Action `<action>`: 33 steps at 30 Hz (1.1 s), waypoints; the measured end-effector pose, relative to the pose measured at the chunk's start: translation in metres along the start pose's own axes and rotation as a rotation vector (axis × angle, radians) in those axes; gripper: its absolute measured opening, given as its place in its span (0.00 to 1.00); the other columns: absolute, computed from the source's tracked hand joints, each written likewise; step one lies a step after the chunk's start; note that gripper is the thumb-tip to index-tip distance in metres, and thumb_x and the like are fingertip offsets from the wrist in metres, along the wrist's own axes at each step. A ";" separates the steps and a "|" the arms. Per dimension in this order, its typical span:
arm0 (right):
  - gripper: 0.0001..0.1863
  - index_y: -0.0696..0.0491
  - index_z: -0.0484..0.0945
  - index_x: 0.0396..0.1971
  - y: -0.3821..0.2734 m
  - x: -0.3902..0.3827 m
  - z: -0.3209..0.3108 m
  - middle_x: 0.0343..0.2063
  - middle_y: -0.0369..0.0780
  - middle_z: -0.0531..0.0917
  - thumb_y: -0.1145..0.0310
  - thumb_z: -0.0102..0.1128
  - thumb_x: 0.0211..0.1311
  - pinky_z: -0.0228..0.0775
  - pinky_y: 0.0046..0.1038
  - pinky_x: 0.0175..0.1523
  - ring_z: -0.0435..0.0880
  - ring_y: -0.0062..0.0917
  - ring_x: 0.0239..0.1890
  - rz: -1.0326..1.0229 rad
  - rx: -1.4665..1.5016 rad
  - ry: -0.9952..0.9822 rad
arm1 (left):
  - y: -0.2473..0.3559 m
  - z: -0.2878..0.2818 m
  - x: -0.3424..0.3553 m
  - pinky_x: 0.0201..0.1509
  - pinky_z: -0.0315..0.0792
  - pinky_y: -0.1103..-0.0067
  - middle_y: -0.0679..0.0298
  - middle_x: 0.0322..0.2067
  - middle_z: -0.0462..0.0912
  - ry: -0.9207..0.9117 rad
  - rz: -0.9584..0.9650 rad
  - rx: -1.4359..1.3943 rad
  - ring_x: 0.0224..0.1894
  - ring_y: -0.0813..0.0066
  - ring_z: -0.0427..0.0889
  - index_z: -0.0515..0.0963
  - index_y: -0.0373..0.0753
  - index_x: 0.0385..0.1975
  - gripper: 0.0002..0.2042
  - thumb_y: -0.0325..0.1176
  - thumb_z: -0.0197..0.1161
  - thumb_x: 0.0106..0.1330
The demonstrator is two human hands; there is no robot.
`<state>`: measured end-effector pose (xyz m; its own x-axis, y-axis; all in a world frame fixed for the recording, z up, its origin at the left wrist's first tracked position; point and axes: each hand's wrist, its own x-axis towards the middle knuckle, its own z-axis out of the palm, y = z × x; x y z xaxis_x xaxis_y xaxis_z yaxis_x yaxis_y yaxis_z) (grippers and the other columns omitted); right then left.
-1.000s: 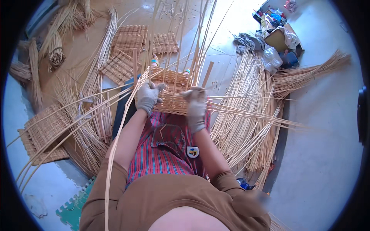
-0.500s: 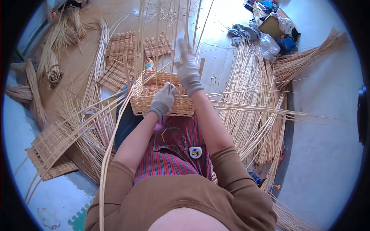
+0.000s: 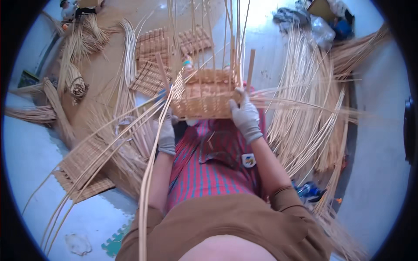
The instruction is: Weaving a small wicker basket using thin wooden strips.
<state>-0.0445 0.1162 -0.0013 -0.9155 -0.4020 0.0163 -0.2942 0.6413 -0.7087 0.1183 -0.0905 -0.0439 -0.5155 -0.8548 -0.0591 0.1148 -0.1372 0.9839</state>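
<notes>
A partly woven wicker basket (image 3: 201, 108) sits over my lap, tall loose stakes rising from its walls and long strands trailing out on both sides. My right hand (image 3: 246, 116), in a pale knit glove, grips the basket's right near corner, thumb on the near side. At the lower left corner my gloved left hand (image 3: 166, 133) holds the basket; weaving strands (image 3: 152, 163) cross in front and hide part of its fingers. Two wooden sticks stand up at the sides, a left stick (image 3: 163, 71) and a right stick (image 3: 251, 69).
Woven mats (image 3: 152, 43) lie beyond the basket, and more mats (image 3: 85, 167) at the left. A broad heap of loose strands (image 3: 300, 100) covers the floor on the right. Bundles (image 3: 76, 82) lie far left; a clear plastic bag (image 3: 322, 32) sits far right.
My right hand has come down from the upright stakes to the basket's right corner. My left hand has moved from the near rim to the left corner. The view has shifted.
</notes>
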 end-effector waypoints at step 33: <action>0.06 0.54 0.82 0.48 0.041 0.027 -0.009 0.39 0.37 0.89 0.72 0.63 0.78 0.82 0.26 0.48 0.85 0.18 0.39 0.043 0.747 -0.131 | -0.022 0.007 0.032 0.64 0.76 0.75 0.61 0.52 0.81 -0.033 0.018 0.058 0.50 0.77 0.81 0.75 0.35 0.55 0.22 0.46 0.71 0.75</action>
<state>-0.0834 0.1373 -0.0236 -0.8684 -0.4905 -0.0734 0.0480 0.0641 -0.9968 0.0931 -0.1118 -0.0658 -0.5419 -0.8396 -0.0369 0.0753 -0.0922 0.9929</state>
